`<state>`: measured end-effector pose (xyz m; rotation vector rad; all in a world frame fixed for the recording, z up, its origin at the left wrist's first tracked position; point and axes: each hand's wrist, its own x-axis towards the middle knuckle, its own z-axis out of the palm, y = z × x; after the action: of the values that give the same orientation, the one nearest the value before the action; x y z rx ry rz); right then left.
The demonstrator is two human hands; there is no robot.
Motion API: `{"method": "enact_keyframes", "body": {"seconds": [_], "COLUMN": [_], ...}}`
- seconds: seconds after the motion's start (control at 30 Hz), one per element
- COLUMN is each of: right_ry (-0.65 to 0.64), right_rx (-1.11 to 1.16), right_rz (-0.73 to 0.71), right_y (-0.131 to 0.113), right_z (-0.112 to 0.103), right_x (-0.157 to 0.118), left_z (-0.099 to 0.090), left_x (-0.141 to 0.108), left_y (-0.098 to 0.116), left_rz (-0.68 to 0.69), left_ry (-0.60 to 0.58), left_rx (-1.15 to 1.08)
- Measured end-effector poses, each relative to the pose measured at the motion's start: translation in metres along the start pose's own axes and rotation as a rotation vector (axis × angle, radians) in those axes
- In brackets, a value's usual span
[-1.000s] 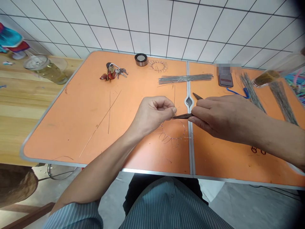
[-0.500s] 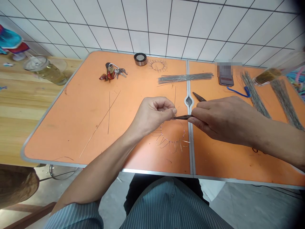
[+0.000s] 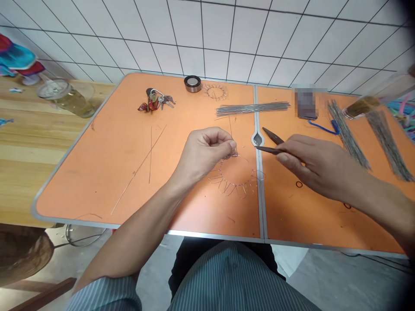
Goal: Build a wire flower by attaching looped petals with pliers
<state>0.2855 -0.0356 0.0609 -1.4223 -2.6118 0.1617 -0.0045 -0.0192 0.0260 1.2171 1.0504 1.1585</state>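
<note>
Between thumb and forefinger, my left hand (image 3: 207, 151) pinches the upper left part of a thin wire ring (image 3: 238, 185) with many wire loops round its edge. A straight wire end rises above those fingertips. My right hand (image 3: 311, 160) holds dark pliers (image 3: 270, 150) with the jaws apart, their tips pointing left. A gap separates the pliers from the wire ring. The jaws lie over the metal seam (image 3: 258, 172) of the orange table (image 3: 81, 172). The pliers' handles are hidden in my palm.
Behind my hands lies a bundle of straight wires (image 3: 253, 109). A second wire ring (image 3: 215, 92), a tape roll (image 3: 192, 84) and keys (image 3: 155, 100) are at the back. More wire bundles (image 3: 348, 134), a phone (image 3: 306, 103) and a tilted cup (image 3: 361, 107) stand right. Two loose wires (image 3: 150, 155) cross on the left.
My right hand has drawn the pliers right, away from my left fingertips, and their jaws no longer touch the wire. My left hand has shifted slightly left, still pinching the ring.
</note>
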Motion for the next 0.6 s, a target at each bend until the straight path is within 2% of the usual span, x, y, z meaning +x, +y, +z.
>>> {"method": "enact_keyframes", "body": {"seconds": [0.07, 0.17, 0.27, 0.33, 0.4, 0.5, 0.53, 0.6], "right_ry": [0.02, -0.033, -0.084, -0.072, -0.019, 0.199, 0.23, 0.216], "right_rx": [0.0, -0.088, -0.159, -0.109, 0.011, 0.255, 0.348, 0.537], "right_rz": [0.038, 0.045, -0.016, -0.063, -0.05, 0.117, 0.189, 0.266], "right_y": [0.006, 0.003, -0.003, -0.003, -0.003, -0.01, -0.015, -0.028], "right_z": [0.021, 0.055, 0.072, 0.069, 0.057, 0.033, 0.026, 0.021], "right_x": [-0.014, -0.029, -0.034, -0.033, -0.028, -0.011, -0.002, 0.017], "left_z": [-0.001, 0.0, 0.001, 0.003, 0.005, 0.008, 0.01, 0.013], "left_x": [0.0, -0.001, -0.003, -0.003, -0.003, -0.004, -0.005, -0.006], "left_y": [0.0, 0.0, -0.002, -0.003, -0.004, -0.005, -0.006, -0.009], "left_rz": [0.004, 0.009, -0.004, -0.019, -0.032, -0.062, -0.076, -0.105], "left_ry": [0.022, 0.036, 0.045, 0.043, 0.017, -0.057, -0.084, -0.124], "left_rx": [-0.014, -0.025, -0.02, -0.017, -0.017, -0.001, 0.007, 0.024]}}
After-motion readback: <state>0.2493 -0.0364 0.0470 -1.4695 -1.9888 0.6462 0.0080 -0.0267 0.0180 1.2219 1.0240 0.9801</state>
